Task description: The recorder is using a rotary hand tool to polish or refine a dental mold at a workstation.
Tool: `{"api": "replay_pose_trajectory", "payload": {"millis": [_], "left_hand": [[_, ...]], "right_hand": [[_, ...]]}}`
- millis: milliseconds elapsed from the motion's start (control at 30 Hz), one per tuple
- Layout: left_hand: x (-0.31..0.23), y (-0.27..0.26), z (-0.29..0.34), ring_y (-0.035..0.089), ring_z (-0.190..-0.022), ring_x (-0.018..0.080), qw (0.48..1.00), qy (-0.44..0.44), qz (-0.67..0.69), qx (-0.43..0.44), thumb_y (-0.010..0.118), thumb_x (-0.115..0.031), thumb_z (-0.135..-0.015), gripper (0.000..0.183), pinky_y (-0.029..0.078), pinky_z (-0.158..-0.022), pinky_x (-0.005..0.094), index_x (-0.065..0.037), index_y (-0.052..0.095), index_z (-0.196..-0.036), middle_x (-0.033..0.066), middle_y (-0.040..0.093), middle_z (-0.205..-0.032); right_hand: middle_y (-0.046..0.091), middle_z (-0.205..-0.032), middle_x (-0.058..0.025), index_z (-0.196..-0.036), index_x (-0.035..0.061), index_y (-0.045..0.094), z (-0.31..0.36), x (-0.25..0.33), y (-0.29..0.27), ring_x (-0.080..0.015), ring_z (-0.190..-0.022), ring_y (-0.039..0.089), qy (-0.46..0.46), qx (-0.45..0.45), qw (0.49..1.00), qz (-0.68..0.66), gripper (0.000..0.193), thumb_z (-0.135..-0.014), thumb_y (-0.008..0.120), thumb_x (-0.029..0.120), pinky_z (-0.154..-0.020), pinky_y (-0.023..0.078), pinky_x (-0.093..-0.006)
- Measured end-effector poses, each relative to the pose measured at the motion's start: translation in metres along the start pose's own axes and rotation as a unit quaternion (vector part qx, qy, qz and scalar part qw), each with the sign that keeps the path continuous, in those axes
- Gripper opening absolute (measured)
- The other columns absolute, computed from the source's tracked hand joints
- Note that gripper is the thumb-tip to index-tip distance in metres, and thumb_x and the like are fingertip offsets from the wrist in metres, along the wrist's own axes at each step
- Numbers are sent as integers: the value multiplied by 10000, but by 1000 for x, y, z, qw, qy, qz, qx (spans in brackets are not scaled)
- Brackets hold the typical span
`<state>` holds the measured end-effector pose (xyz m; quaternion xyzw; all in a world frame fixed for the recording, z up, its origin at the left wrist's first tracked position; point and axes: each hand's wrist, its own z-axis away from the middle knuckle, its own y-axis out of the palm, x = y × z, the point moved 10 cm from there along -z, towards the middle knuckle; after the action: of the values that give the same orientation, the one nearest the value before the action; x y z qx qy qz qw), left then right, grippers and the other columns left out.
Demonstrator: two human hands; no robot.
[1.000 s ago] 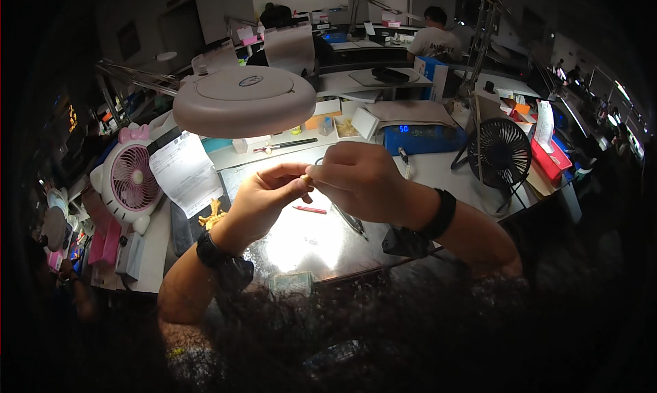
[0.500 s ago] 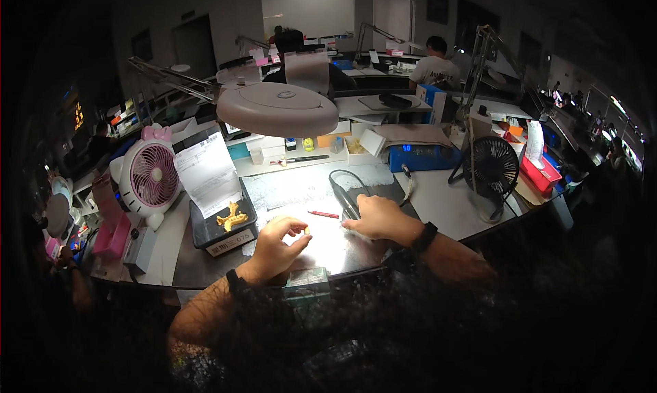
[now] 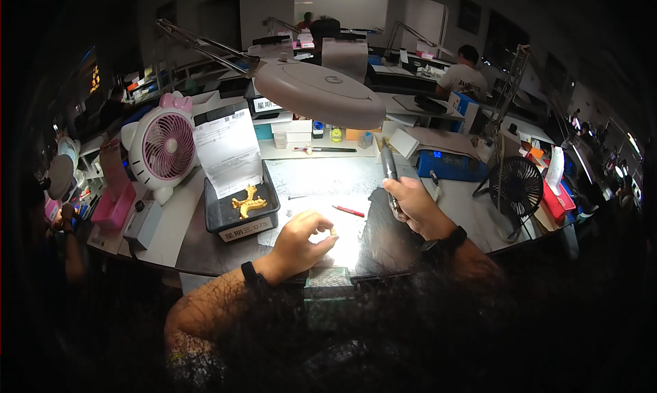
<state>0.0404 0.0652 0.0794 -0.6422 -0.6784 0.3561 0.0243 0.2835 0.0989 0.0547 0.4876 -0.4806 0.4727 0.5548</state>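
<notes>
My left hand (image 3: 304, 240) is closed in a pinch above the brightly lit worktop, just right of the black tray. Between its thumb and fingertips is a small pale yellow, tooth-like piece (image 3: 334, 231), partly covered by the fingers. My right hand (image 3: 415, 205) wraps round a slim metal rotary handpiece (image 3: 389, 166), held nearly upright with its upper end above the fist. On the table between the hands lies a red pencil-like stick (image 3: 348, 211). Yellow dental models (image 3: 248, 203) rest in the black tray (image 3: 212, 219), where a printed paper sheet (image 3: 229, 153) leans.
A round lamp head (image 3: 318, 92) hangs low over the worktop. Left stands a pink-and-white fan (image 3: 168, 146); right, a black fan (image 3: 514, 191). A blue control box (image 3: 445, 167) sits behind my right hand. At the front edge is a small ridged block (image 3: 330, 278). Other people sit farther back.
My right hand has picked the handpiece up off the worktop and tilted it upright. My left hand keeps its pinch on the small piece. The whole view has shifted, moving the scene rightward.
</notes>
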Motion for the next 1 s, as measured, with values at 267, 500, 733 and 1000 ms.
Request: {"api": "replay_pose_trajectory", "payload": {"millis": [267, 500, 733, 1000], "left_hand": [[9, -5, 2, 666, -796, 210, 999, -36, -12, -1, 822, -87, -831, 194, 554, -699, 321, -39, 659, -925, 78, 673, -876], [9, -6, 1, 656, -742, 181, 997, -67, -27, -29, 862, -69, -789, 249, 555, -678, 303, -25, 648, -909, 78, 683, -861], [-13, -6, 1, 676, -738, 229, 996, 36, -57, -54, 880, -74, -764, 282, 565, -667, 328, -16, 636, -893, 104, 695, -859], [-22, 2, -1, 696, -760, 276, 995, 42, -78, -45, 923, -57, -726, 339, 546, -653, 363, -18, 620, -875, 154, 696, -860]], "right_hand": [[591, -715, -18, -870, 68, 605, 30, 29, 74, -98, -562, 512, -137, 120, 970, -160, 228, -987, 732, 217, -506, 399, -257], [737, -964, -89, -1210, -14, 668, 46, 19, 72, -135, -862, 711, -259, 65, 962, -53, 334, -939, 801, 129, -765, 597, -270], [697, -945, -48, -1250, -6, 647, 40, -12, 74, -78, -845, 642, -241, 83, 966, 44, 323, -954, 755, 65, -732, 544, -248], [729, -926, -75, -1300, -16, 582, 46, -19, 85, -88, -856, 665, -281, 166, 943, 62, 428, -912, 738, 76, -829, 542, -270]]}}
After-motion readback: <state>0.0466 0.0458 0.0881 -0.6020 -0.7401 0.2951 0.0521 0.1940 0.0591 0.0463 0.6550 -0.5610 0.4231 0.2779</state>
